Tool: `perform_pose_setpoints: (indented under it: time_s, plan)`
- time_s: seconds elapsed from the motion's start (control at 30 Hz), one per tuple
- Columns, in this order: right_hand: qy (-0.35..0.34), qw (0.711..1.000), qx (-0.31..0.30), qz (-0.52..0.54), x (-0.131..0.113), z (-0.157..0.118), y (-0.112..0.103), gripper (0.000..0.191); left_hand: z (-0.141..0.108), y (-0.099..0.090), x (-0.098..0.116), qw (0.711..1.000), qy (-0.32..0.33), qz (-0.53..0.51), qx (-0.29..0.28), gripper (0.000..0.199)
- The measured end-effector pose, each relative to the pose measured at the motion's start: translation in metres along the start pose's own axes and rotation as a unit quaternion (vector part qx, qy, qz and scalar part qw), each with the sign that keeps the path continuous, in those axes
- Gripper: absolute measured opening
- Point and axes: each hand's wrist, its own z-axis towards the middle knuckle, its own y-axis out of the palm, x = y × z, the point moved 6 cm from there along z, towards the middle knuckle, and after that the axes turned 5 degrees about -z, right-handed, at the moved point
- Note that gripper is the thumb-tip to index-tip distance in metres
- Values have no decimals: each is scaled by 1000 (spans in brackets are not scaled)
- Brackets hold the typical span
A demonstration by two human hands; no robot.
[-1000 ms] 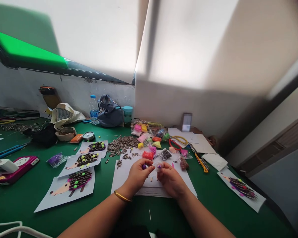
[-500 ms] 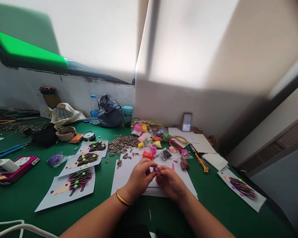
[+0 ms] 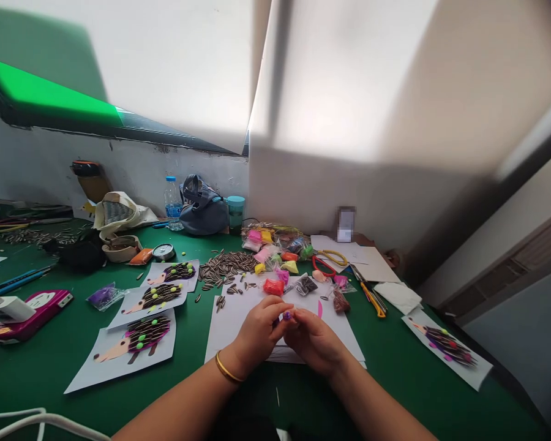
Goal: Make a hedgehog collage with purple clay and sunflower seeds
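Observation:
My left hand (image 3: 259,329) and my right hand (image 3: 316,340) meet over a stack of white paper (image 3: 223,340), fingertips together. Between them shows a small piece of purple clay (image 3: 286,315), pinched by both hands; the rest of it is hidden by my fingers. Just beyond lie a bag of red clay (image 3: 273,286), a bag of black clay (image 3: 305,285) and a brown lump in plastic (image 3: 340,301). A thin pink strip (image 3: 320,309) rests on the paper beside my right hand.
Sunflower seeds (image 3: 227,267) are heaped behind the paper. Hedgehog pictures lie left (image 3: 133,346) and right (image 3: 450,352). Scissors (image 3: 328,262), a yellow cutter (image 3: 371,300), a purple clay bag (image 3: 104,296), a magenta power bank (image 3: 32,315) and a water bottle (image 3: 173,205) surround them.
My fingers have shifted slightly around the purple clay, and it now shows as a small purple tip between them. The shiny clear film seen at my fingertips earlier is no longer visible.

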Motion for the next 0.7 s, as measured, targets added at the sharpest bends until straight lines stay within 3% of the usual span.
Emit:
perform_pose_setpoints:
  time_s: [0.23, 0.47, 0.57, 0.7]
  plan:
    - [11, 1000, 17, 21, -1, -2, 4, 9, 4, -9, -12, 989, -78, -108, 70, 25]
    - [-19, 999, 37, -5, -6, 0, -3, 14, 3, -11, -19, 970, -113, -200, 84, 40]
    - [-35, 997, 62, -20, -8, 2, -9, 25, 4, -11, -19, 975, -99, -180, 81, 45]
    - [-76, 991, 93, -53, -11, 3, -17, 34, 5, -15, -19, 983, -78, -132, 106, 38]
